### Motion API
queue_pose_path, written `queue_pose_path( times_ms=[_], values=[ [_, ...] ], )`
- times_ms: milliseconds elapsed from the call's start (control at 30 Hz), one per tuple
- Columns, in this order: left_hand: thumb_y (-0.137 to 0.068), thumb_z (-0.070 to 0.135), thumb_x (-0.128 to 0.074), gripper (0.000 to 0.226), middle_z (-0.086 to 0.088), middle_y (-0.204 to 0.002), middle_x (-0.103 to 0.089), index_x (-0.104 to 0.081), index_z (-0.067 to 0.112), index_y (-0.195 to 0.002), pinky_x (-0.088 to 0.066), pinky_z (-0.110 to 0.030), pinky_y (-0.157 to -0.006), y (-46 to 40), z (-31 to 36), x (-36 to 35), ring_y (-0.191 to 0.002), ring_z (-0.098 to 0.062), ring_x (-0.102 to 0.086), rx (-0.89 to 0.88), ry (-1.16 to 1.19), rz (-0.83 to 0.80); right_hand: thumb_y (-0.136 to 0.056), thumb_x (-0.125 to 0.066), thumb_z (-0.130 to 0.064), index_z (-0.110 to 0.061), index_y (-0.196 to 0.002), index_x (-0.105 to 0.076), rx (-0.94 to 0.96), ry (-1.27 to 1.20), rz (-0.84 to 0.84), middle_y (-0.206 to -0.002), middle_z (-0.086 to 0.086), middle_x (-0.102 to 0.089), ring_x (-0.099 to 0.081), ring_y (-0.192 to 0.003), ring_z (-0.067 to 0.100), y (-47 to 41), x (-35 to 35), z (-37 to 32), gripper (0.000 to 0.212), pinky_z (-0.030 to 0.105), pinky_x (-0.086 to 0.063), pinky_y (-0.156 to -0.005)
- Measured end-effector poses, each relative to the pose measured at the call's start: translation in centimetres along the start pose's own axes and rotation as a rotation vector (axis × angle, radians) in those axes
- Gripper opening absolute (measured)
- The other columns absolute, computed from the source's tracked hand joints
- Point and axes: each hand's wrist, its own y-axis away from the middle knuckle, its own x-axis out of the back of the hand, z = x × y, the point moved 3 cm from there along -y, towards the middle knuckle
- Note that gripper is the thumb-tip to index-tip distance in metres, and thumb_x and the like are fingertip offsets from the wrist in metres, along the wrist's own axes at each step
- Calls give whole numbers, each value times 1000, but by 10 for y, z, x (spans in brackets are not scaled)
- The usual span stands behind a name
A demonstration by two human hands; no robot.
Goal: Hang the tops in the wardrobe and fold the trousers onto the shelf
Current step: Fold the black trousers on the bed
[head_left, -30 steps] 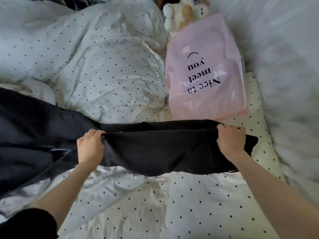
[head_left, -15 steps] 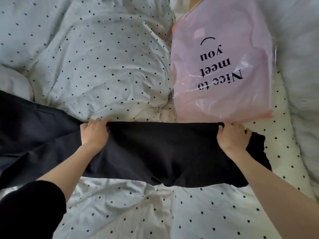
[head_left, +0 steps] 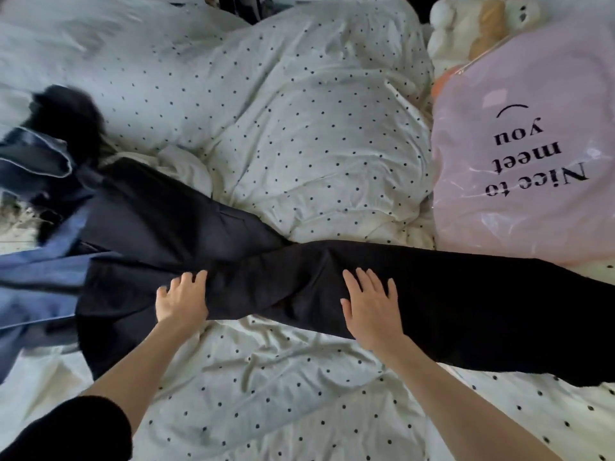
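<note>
Both hands, the left hand [head_left: 181, 299] and the right hand [head_left: 371, 309], lie flat and released on the black trousers [head_left: 466, 304], smoothing them on the bed [head_left: 299, 394] for folding.

Black sleeve [head_left: 66, 430], bare forearms, bare hands

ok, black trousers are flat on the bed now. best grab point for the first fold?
Probably the leg end at the right of the black trousers: it lies flat and free on the dotted bedding, clear of the pink bag. Come from the right and pinch its edge; the waist end at left overlaps blue clothes.
</note>
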Motion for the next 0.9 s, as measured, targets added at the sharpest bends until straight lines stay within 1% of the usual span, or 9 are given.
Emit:
queue_pose_path(
  times_ms=[133,267,300,400,500,633,700,800,900],
  values=[
    [-91,42,-50,49,4,-128,-43,-33,24,-133,-37,-32,-93,9,-38,-30,-120,-18,-43,-22,-6,-32,-100,-32,-33,-20,-150,-13,141,15,5,-156,6,-19,-10,-145,22,-31,-16,-86,54,51,-8,-114],
    [-89,21,-50,34,6,-123,-46,-42,23,-122,-37,-28,-91,2,-67,-48,-116,-15,-45,-85,5,0,-98,-43,-29,-18,-148,-21,296,80,31,-154,7,-25,-13,-145,23,-67,-34,-164,56,56,-5,-113],
    [-88,17,-50,31,5,-119,-49,-46,22,-118,-39,-28,-88,-6,-81,-48,-112,-16,-49,-111,9,8,-97,-45,-29,-18,-147,-25,308,106,-3,-152,7,-28,-14,-144,23,-78,-39,-186,55,57,-5,-112],
    [-87,11,-48,25,2,-111,-57,-52,21,-110,-40,-30,-81,-29,-100,-20,-104,-19,-57,-183,-28,26,-96,-47,-27,-18,-132,-45,305,103,-23,-132,4,-51,-30,-137,22,-95,-42,-211,37,56,-3,-113],
    [-88,10,-48,24,2,-109,-62,-55,23,-107,-39,-29,-83,-68,-135,27,-104,-20,-60,-197,-103,44,-97,-43,-25,-19,-116,-56,173,58,23,-105,-2,-63,-51,-112,19,-111,-24,-228,23,49,-7,-114],
    [-88,6,-50,27,0,-111,-59,-55,21,-110,-35,-31,-89,-102,-144,86,-107,-21,-55,-281,-136,80,-99,-40,-26,-21,-113,-56,33,44,112,-96,-6,-64,-55,-102,17,-122,11,-224,22,40,-17,-110],
    [-88,9,-51,29,2,-113,-59,-54,23,-114,-33,-33,-91,-120,-135,108,-109,-20,-54,-336,-156,103,-99,-40,-26,-22,-114,-56,-20,39,138,-99,-7,-66,-56,-103,16,-132,24,-218,22,38,-21,-107],
    [-86,9,-54,27,4,-109,-60,-55,22,-109,-31,-33,-90,-157,-115,138,-108,-20,-51,-398,-212,211,-98,-41,-27,-22,-117,-56,-136,32,164,-106,-5,-66,-58,-102,18,-157,35,-209,24,37,-27,-100],
    [-82,9,-57,39,1,-116,-53,-51,21,-118,-31,-35,-96,-187,-96,152,-114,-21,-46,-432,-223,392,-98,-41,-28,-19,-129,-48,-306,-63,241,-121,1,-62,-55,-113,22,-179,30,-204,33,46,-24,-107]
  ],
)
